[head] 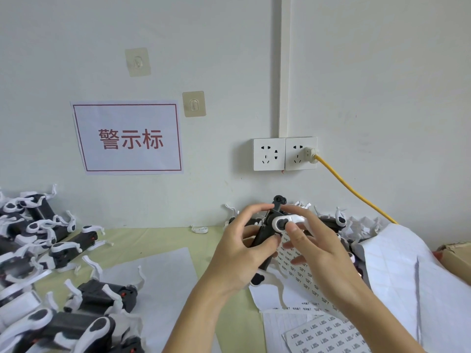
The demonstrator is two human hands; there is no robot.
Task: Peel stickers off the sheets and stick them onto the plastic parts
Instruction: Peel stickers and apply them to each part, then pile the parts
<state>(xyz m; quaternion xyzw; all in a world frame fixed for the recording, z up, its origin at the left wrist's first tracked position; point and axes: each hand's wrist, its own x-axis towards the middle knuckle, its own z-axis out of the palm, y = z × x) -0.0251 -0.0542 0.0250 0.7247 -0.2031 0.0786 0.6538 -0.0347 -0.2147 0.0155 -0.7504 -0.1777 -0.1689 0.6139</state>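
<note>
I hold one black-and-white plastic part raised in front of me, above the table. My left hand grips its black body from the left, thumb and fingers wrapped round it. My right hand grips the part's white top end, its thumb pressing on the white cap. Whether a sticker lies under the thumb is hidden. Sticker sheets printed with rows of small labels lie on the table under and in front of my right hand.
A heap of plastic parts fills the left of the table, and more parts lie behind my hands by the wall. Peeled backing sheets pile up at right. A cardboard box sits far right. A yellow cable hangs from the wall socket.
</note>
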